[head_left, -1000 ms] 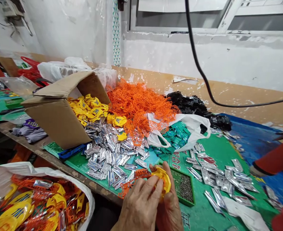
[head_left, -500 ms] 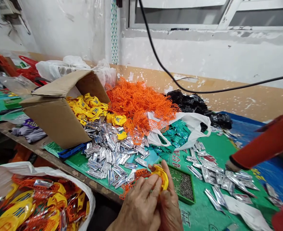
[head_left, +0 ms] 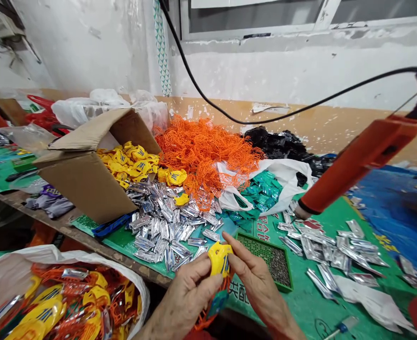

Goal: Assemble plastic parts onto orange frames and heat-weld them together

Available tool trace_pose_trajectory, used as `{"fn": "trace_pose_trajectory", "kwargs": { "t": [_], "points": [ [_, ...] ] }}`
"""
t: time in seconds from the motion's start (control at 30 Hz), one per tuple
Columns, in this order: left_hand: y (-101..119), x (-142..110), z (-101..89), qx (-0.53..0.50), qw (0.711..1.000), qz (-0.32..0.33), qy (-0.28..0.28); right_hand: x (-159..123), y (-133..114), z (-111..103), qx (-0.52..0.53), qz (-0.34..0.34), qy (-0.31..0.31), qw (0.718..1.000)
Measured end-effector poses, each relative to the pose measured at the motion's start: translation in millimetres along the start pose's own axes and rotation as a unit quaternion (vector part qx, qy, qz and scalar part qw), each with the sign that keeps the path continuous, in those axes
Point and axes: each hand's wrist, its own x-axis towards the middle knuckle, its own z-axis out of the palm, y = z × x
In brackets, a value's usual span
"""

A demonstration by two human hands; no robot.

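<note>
I'm watching the left hand (head_left: pixel 190 295) and right hand (head_left: pixel 261 288) grasping a yellow moulded plastic piece (head_left: pixel 220 259) above the wooden bench (head_left: pixel 88 245) — an orange plastic lattice (head_left: pixel 208 323) is trailing beneath it. Much is lying loose — a large heap of orange lattice frames (head_left: pixel 204 156) is sitting beside a cardboard box (head_left: pixel 84 186), while a white sack (head_left: pixel 52 257) is holding mixed yellow, orange and silver pieces

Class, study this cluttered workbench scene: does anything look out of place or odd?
Yes: an orange corded tool hangs tilted in the air at the right, its black cable running up from it. No hand shows on it, and its tip sits just above the silver metal pieces.
</note>
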Motion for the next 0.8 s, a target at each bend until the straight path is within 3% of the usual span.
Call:
{"fn": "trace_pose_trajectory", "kwargs": {
  "t": [0.1,0.23,0.5,0.67,0.8],
  "points": [
    [-8.7,0.3,-2.4,-0.168,0.980,-0.106,-0.020,1.5,-1.2,-0.3,-0.022,-0.010,0.000,1.000],
    [-19.8,2.9,-2.2,-0.297,0.942,-0.155,-0.001,0.7,-2.7,1.9,-0.034,-0.006,0.003,0.999],
    [-34.6,10.1,-5.0,-0.348,0.907,-0.234,0.051,-3.5,13.6,3.1,-0.020,0.033,-0.016,0.999],
    [-40.5,9.9,-4.5,-0.330,0.907,-0.259,0.042,-6.2,25.3,3.0,-0.023,0.046,-0.021,0.998],
    [-42.0,7.4,-6.9,-0.314,0.918,-0.241,0.031,-9.1,23.0,5.6,-0.074,0.011,-0.007,0.997]
  ]
}}
